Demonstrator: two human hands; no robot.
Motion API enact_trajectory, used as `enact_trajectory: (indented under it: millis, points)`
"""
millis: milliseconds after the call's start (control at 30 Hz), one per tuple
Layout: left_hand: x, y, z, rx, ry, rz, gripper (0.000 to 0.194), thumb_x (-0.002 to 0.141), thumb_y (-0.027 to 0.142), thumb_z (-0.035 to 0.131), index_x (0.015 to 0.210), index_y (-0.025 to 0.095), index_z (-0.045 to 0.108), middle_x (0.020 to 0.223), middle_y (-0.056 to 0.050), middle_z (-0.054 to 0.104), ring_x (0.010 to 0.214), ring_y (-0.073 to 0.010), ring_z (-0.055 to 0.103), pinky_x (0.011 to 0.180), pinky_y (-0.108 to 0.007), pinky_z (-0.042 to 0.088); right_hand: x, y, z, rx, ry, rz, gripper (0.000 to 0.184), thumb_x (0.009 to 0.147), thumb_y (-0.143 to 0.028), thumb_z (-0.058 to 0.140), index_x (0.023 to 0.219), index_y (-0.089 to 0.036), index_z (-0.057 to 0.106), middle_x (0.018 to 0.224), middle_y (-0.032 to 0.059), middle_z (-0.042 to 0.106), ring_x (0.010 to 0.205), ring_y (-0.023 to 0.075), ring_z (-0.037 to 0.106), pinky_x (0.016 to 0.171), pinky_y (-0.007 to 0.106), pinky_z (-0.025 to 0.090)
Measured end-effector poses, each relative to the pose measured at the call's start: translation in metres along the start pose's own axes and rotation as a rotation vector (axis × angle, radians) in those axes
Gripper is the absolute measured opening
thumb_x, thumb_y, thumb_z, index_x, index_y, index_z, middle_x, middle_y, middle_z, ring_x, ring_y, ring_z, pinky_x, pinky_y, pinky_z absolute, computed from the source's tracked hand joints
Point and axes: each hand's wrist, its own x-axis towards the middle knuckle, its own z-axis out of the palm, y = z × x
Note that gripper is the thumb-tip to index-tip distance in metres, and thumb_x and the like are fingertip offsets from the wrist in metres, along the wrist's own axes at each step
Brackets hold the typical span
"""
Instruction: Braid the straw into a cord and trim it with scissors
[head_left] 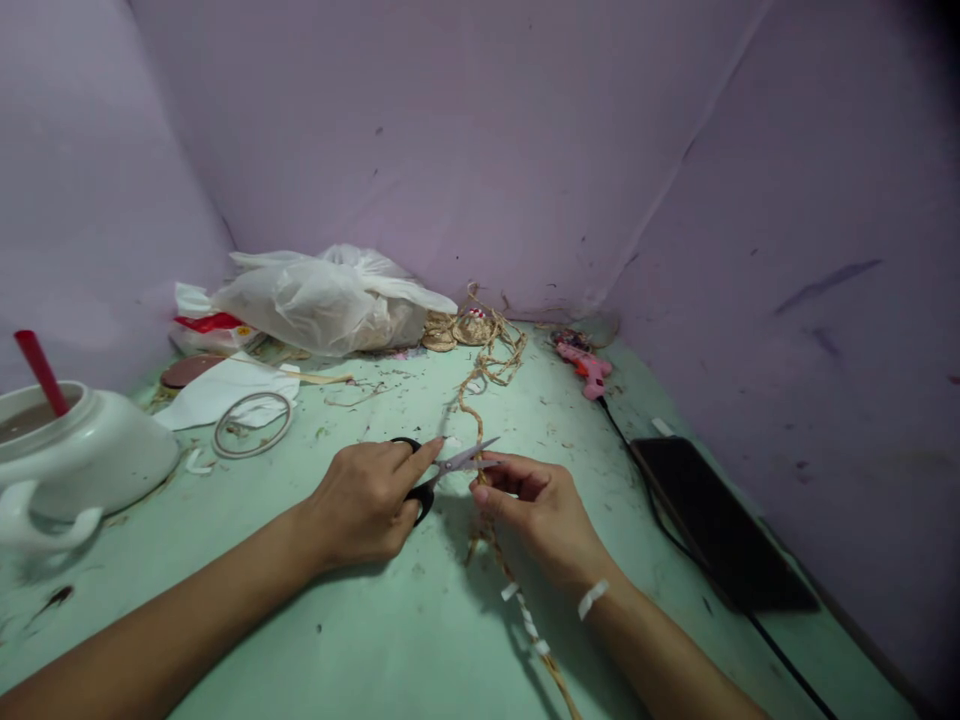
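Observation:
My left hand [371, 500] is closed around the black handles of a pair of scissors [459, 462], whose blades are parted and reach across a tan braided cord [471, 405]. Just below the blades, my right hand [536, 505] pinches that cord between thumb and fingers. From there the cord runs down toward the front edge of the view, with bits of white tape [531, 625] wrapped on its lower strands. Its upper end winds away into a loose tangle at the back. A strip of white tape [592, 600] sticks to my right wrist.
At left stand a white mug-like pot [127, 455] with a red straw and a metal ring [247, 448]. A plastic bag [322, 305] and round woven pieces [439, 330] lie at the back. On the right are a pink glue gun [589, 370], its black cable and a dark phone [712, 520].

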Motion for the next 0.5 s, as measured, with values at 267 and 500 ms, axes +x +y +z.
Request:
enact_trajectory:
  millis: [267,500]
  points:
    - [-0.0025,-0.0009,0.0063,-0.029,-0.001,0.026,0.053,0.071,0.016,0.039,0.124,0.012,0.037,0.069,-0.005,0.058,0.058,-0.0162,0.054,0.052,-0.027,0.040,-0.0012,-0.0004,-0.0013,-0.040,-0.004,-0.022,0.009,0.061,-0.018,0.064,0.069,-0.014,0.067,0.057,-0.0014,0.052,0.052,0.0092,0.044,0.051,0.024,0.036]
    - [0.0022,0.0023,0.0010,-0.537,0.066,-0.295,0.035,0.071,0.015,0.045,0.104,0.020,0.054,0.072,0.000,0.062,0.058,-0.0107,0.053,0.057,-0.021,0.040,0.0006,-0.0011,-0.0002,0.126,0.040,0.097,0.032,0.053,-0.021,0.071,0.084,-0.013,0.066,0.057,-0.0025,0.053,0.047,0.0078,0.046,0.049,0.024,0.039]
